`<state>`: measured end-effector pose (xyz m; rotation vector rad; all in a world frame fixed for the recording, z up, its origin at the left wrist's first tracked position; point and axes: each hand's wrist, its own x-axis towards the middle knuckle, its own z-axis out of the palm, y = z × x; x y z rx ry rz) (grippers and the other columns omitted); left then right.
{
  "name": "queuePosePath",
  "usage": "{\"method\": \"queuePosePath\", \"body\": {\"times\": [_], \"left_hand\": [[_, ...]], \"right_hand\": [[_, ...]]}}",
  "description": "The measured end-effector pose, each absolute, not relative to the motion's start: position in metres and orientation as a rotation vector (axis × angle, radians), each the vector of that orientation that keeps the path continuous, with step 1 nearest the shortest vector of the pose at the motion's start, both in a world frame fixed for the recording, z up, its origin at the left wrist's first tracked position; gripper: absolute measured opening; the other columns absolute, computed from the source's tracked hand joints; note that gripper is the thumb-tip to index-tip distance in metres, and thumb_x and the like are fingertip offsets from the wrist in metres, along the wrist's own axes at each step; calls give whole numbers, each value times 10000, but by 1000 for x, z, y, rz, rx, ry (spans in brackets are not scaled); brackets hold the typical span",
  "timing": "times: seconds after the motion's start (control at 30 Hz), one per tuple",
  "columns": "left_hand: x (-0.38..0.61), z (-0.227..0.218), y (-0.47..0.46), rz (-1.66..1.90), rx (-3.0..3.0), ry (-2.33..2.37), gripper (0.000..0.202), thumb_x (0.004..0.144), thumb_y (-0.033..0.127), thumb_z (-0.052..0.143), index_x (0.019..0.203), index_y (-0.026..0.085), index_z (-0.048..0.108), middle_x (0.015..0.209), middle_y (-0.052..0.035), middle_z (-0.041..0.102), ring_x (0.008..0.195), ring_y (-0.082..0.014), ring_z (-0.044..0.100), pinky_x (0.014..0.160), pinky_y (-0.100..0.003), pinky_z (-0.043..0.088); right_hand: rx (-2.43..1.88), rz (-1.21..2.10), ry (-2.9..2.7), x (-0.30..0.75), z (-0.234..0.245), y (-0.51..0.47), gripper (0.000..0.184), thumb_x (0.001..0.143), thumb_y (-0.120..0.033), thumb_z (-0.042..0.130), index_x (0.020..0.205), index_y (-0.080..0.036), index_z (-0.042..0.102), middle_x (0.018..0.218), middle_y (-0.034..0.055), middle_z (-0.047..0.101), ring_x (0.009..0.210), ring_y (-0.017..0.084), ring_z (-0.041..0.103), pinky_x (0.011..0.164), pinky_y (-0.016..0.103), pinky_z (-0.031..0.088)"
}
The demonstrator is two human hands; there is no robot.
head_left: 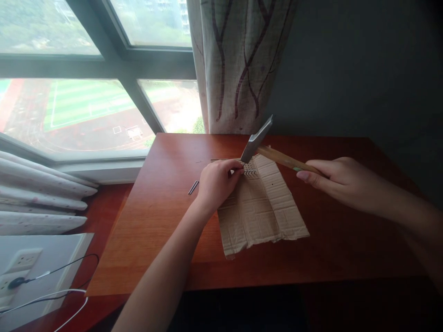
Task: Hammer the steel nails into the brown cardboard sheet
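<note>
My right hand (332,177) is wrapped around the wooden handle of a hammer (282,158). The hammer's metal head points down, its lower face right at the fingertips of my left hand (218,180). Those fingers are pinched together over a small light piece with rows of dark dots or holes (249,167); whatever they hold is too small or hidden to make out. Short, thin dark pieces cast shadows along its near side. Beneath lies a torn, creased sheet of cardboard (254,214). Left of my left hand, a couple of thin dark metal strips (193,187) rest on the table.
The reddish-brown wooden table (155,240) stands against a window (121,69) and a patterned curtain (242,64). A grey wall rises at the back right. Down at the left are wall sockets (26,260) with a black plug and loose cables (65,290).
</note>
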<state>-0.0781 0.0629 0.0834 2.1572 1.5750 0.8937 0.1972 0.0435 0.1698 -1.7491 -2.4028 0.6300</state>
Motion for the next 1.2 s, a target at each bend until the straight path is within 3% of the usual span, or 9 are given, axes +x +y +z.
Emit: {"method": "queuePosePath", "body": {"times": [0.27,0.43,0.53,0.9,1.2], "left_hand": [[-78,82,62,925,2190,1556,87,871,222,678,897,245,757,865,-1,772,712,-169,668,700,-299,483],[-90,94,59,963,2249,1555,125,880,300,702,975,230,743,887,-23,763,767,-179,670,717,-309,500],[-94,104,48,998,2328,1545,154,932,328,635,919,213,736,888,-35,754,806,-189,671,721,-322,507],[-65,82,11,797,2572,1149,204,992,259,540,1020,165,720,1161,-79,737,1123,-268,609,989,-418,539],[-66,80,10,756,2554,1198,219,1004,274,516,1051,186,712,1186,-73,723,1126,-269,588,986,-437,533]], "right_hand": [[-1735,626,-2401,199,169,41,562,946,-711,417,676,-223,476,542,-33,413,502,124,410,520,294,287],[-1735,613,-2381,200,170,39,557,943,-707,427,675,-223,491,537,-32,422,493,122,401,510,291,279],[-1753,604,-2379,202,169,37,557,946,-705,424,678,-222,494,539,-33,418,495,123,409,519,293,282],[-1754,603,-2398,206,164,31,522,955,-672,452,700,-221,515,562,-33,452,518,130,445,532,288,317],[-1773,619,-2372,205,164,31,552,938,-711,439,675,-227,468,557,-23,440,500,127,415,510,295,297]]}}
